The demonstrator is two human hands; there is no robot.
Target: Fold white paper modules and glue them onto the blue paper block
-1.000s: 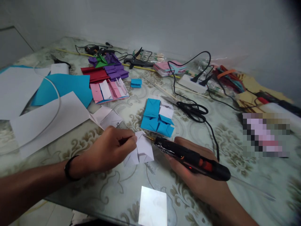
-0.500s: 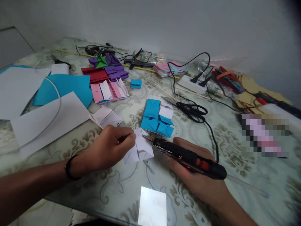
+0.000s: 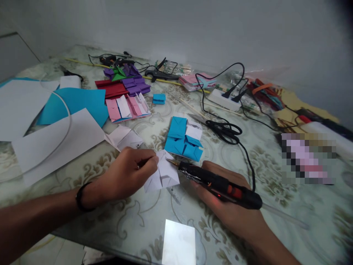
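Note:
A folded white paper piece point(image 3: 168, 174) lies near the middle of the table, with its left edge pinched by my left hand point(image 3: 135, 171). My right hand point(image 3: 223, 198) is wrapped round a black glue gun point(image 3: 220, 184). Its brass nozzle points left, at the upper part of the white piece; whether it touches the paper I cannot tell. Just behind is a folded blue and white paper piece point(image 3: 183, 140). Another folded white paper point(image 3: 127, 138) rests behind my left hand.
Black-handled scissors point(image 3: 224, 130) lie behind my right hand, near a white power strip point(image 3: 224, 100) with black cables. Blue sheets point(image 3: 77, 106) and white sheets point(image 3: 57, 147) spread at left. Pink and white point(image 3: 128, 107), red point(image 3: 111, 89) and purple point(image 3: 136, 86) folded papers sit at the back.
The glue gun's rear end has shifted slightly left with my right hand. My left hand keeps its pinch on the white paper.

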